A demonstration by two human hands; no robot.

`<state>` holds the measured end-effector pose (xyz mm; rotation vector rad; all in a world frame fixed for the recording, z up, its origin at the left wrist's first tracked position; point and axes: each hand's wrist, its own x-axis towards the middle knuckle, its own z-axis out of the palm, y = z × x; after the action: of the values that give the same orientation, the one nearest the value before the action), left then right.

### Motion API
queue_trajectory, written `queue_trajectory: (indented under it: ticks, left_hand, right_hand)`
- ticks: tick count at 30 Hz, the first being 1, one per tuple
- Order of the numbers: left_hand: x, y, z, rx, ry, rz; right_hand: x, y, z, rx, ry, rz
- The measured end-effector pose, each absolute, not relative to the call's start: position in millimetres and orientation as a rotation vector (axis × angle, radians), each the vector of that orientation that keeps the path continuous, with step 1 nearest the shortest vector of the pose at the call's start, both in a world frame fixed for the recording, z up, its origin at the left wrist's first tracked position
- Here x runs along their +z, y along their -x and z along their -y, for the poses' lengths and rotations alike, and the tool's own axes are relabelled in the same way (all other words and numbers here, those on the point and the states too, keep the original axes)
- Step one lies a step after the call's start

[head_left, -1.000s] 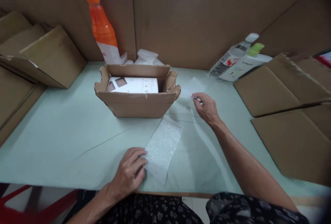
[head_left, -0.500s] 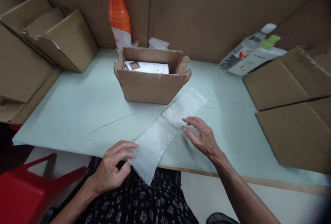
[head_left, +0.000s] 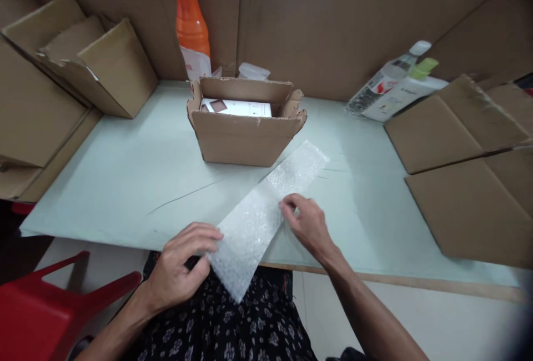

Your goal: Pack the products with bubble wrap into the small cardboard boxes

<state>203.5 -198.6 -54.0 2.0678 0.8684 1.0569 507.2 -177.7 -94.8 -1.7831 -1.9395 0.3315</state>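
Note:
A long strip of clear bubble wrap (head_left: pixel 266 211) lies slantwise across the pale green table (head_left: pixel 125 178), its near end hanging over the front edge. My left hand (head_left: pixel 183 266) pinches that near end between thumb and fingers. My right hand (head_left: pixel 306 225) grips the strip's right edge near its middle, fingers curled. Just beyond stands an open cardboard box (head_left: pixel 245 133) with a white carton (head_left: pixel 237 108) inside.
An orange bottle (head_left: pixel 190 22) stands behind the box against the cardboard wall. Two plastic bottles (head_left: pixel 395 86) lie at the back right. Flat cardboard sheets (head_left: pixel 466 172) cover the right side, folded boxes (head_left: pixel 79 61) the left. A red stool (head_left: pixel 45 305) is at the lower left.
The right hand drew a second piece of bubble wrap in from beside the box toward the near edge, and the wrap now lies as one straight strip. The left hand lifted its end off the table edge.

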Motion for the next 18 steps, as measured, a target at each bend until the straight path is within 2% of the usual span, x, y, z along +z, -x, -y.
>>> queue_trajectory:
  ticks: [5,11,15,18]
  left_hand:
    - [-78.1,-252.0,155.8,1.167,-2.164,-0.811]
    - [-112.5,-281.2,133.2,1.016,-2.287,-0.867]
    - [-114.8,-279.6,132.0,0.966,-2.316,-0.887]
    - [-110.0,-279.3,130.3,0.96,-2.323,-0.854]
  right_hand:
    - [-91.6,-553.3,140.0,0.078,1.933,1.782]
    - [-121.2,-573.4,108.3,0.014,2.093,1.844]
    - [-120.7,-569.9,117.4,-0.072,2.039,1.846]
    - [-116.3,-562.1,127.8,0.014,1.952,1.945]
